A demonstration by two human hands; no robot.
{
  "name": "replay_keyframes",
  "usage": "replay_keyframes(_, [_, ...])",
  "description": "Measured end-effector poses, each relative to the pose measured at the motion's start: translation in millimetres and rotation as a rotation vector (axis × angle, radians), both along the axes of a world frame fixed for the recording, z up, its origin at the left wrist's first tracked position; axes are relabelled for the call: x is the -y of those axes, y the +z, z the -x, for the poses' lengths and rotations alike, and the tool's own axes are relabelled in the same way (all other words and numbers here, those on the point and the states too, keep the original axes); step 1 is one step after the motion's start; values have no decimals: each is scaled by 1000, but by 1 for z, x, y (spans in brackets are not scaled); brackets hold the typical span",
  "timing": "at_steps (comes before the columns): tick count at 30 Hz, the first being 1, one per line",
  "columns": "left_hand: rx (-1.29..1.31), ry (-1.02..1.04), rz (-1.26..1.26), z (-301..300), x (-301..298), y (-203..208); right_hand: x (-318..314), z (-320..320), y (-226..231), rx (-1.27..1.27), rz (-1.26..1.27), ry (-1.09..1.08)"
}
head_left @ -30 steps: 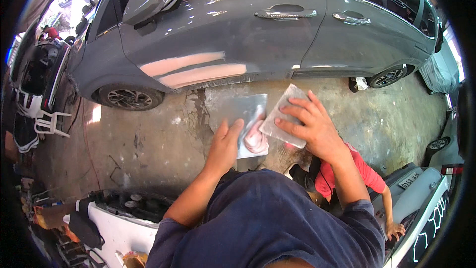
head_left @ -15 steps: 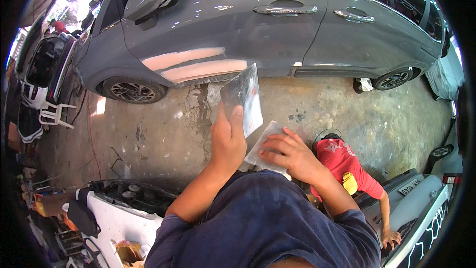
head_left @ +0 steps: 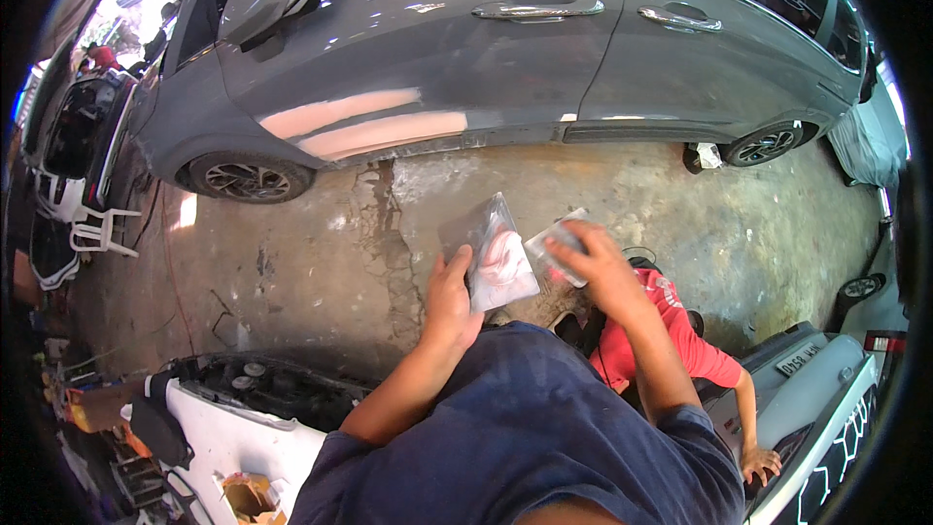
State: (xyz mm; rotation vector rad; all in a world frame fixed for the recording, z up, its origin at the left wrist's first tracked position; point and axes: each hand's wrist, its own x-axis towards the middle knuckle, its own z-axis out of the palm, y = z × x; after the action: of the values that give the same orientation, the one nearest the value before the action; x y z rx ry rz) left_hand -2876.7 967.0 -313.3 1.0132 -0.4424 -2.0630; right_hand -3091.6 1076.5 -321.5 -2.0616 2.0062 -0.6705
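Observation:
My left hand [head_left: 450, 301] is closed on the edge of a flat, square mixing plate [head_left: 468, 230]. The plate is tilted so its face shows, and a smear of pale pink filler paste [head_left: 505, 261] lies on it. Just to the right, my right hand [head_left: 604, 267] grips a thin, translucent flat spreader [head_left: 546, 245], whose edge is close to the plate; some motion blur is on that hand. Ahead stands a grey car [head_left: 408, 49], with two pink filler bands [head_left: 389, 134] along the lower part of its front door.
A co-worker in a red shirt [head_left: 680, 335] crouches close at my right, one hand on a light-coloured car part [head_left: 816, 379]. A white body panel [head_left: 243, 428] lies at lower left. White plastic chairs [head_left: 102, 230] stand far left on the concrete floor [head_left: 311, 262].
My left hand has lowered the plate and turned it, so the pink paste now shows. My right hand has lifted the spreader up and away from my body. The view has shifted slightly.

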Motion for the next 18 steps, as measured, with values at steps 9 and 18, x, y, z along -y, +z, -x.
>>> replay_keyframes(9, [137, -34, 389, 13, 21, 14, 15, 7, 66, -164, 219, 140])
replay_keyframes(18, [510, -527, 854, 7, 73, 43, 59, 6, 93, -208, 170, 56])
